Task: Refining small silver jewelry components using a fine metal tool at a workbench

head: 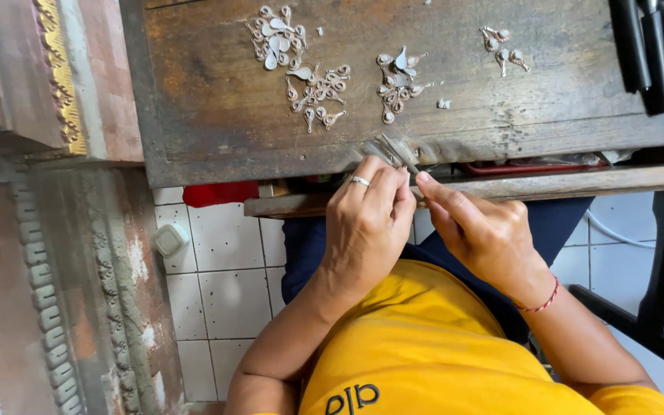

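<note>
My left hand (pixel 368 223), with a ring on one finger, pinches a small silver piece (pixel 368 160) against the near edge of the worn wooden workbench (pixel 217 100). My right hand (pixel 479 230), a red thread at its wrist, grips a thin metal file (pixel 400 152) whose tip rests on that piece at the bench edge. Both hands meet just below the bench rim, fingers closed. The piece itself is mostly hidden by my fingertips.
Several heaps of small silver teardrop ornaments lie on the bench: (pixel 276 34), (pixel 318 92), (pixel 398 81), (pixel 503 46). Dark tool handles (pixel 651 50) sit at the far right. A carved wall (pixel 48 253) stands left; a white tiled floor (pixel 220 307) is below.
</note>
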